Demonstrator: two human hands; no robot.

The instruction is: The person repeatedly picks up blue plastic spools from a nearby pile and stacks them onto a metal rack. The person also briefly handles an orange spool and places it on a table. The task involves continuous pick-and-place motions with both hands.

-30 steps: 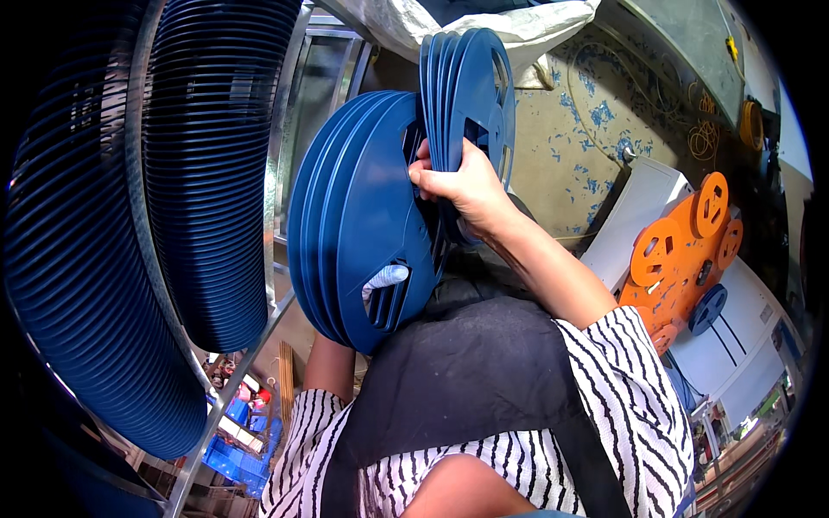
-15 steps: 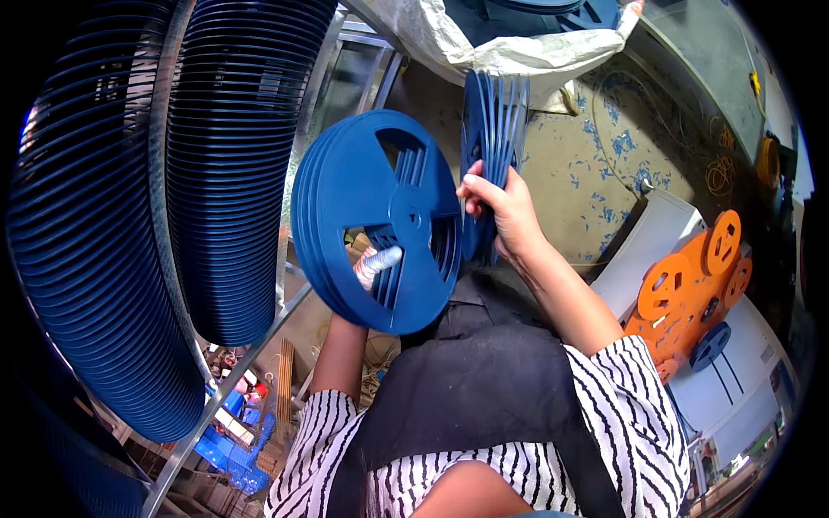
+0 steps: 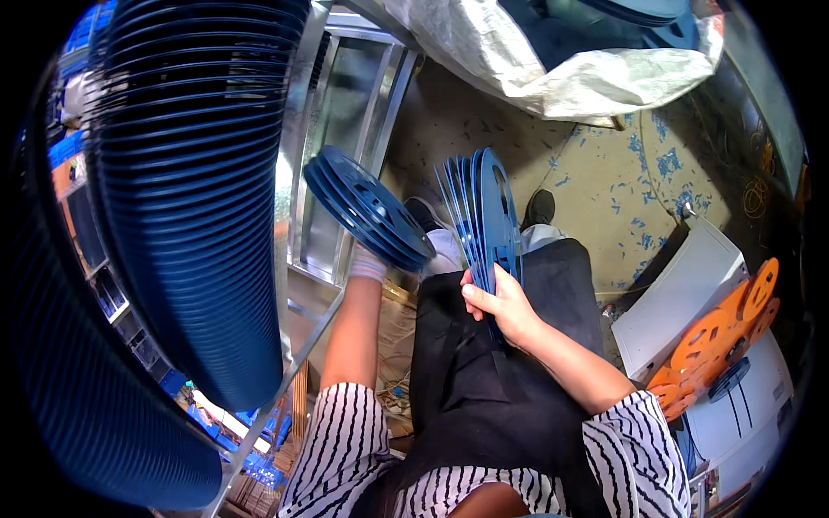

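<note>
My left hand (image 3: 367, 262) is closed on a small stack of blue plastic reels (image 3: 367, 207), tilted and held to the left of my lap; its fingers are mostly hidden behind them. White material covers part of that hand. On the right, my right hand (image 3: 505, 304) grips several thin blue reel discs (image 3: 498, 207) near their lower edge, thumb across the front. These discs stand nearly upright and fan apart toward the top. A gap separates the two bunches above my dark apron (image 3: 484, 388).
Long rows of blue discs (image 3: 190, 216) fill a metal rack (image 3: 298, 112) on the left. Ahead stands a white sack (image 3: 596, 82) with blue reels inside. A white machine (image 3: 678, 293) with orange wheels (image 3: 708, 345) is at right. Blue scraps litter the floor (image 3: 604, 224).
The left-hand reels have tipped from facing me to a flatter slant. The right-hand discs have turned and fan out more. My view has shifted, showing the shoes and more of the sack.
</note>
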